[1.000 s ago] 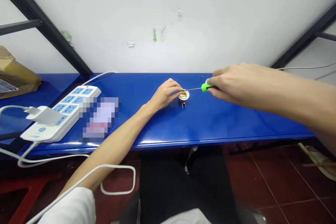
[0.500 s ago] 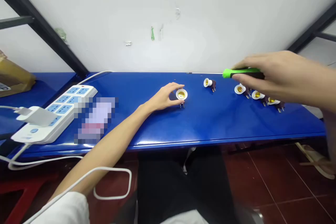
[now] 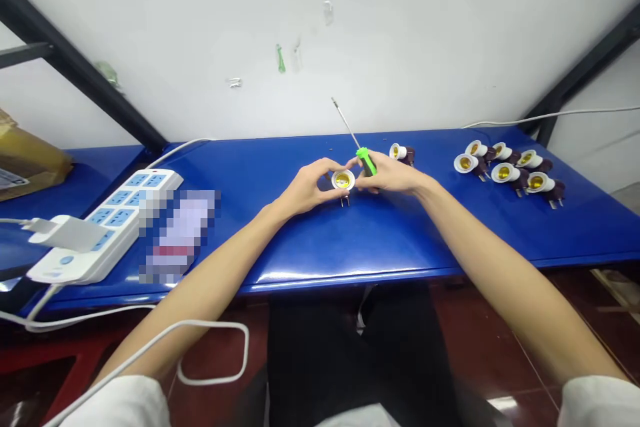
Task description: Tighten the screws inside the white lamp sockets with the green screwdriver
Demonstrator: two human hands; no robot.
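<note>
My left hand (image 3: 313, 188) has its thumb and fingers curled around a white bulb socket (image 3: 343, 180) with a gold-coloured inside and two plug pins pointing toward me. On the socket's other side, my right hand (image 3: 393, 172) grips a screwdriver (image 3: 367, 161) by its green and black handle. The shaft slants up and left, its tip away from the socket. Fingertips of my right hand are close to the socket; whether they touch it I cannot tell. Just behind my right hand lies another bulb socket (image 3: 399, 151) with a dark brown plug body.
Several bulb sockets (image 3: 505, 173) lie grouped on the right of the blue table (image 3: 320, 247). On the left are a white power strip (image 3: 115, 220) with a charger (image 3: 75, 232) and a blurred-out flat object (image 3: 183, 233). A white cable (image 3: 215, 325) loops over my left forearm.
My right hand has come from the far right to the socket in my left hand, bringing the screwdriver, now turned tip upward. My left hand has stayed on its socket.
</note>
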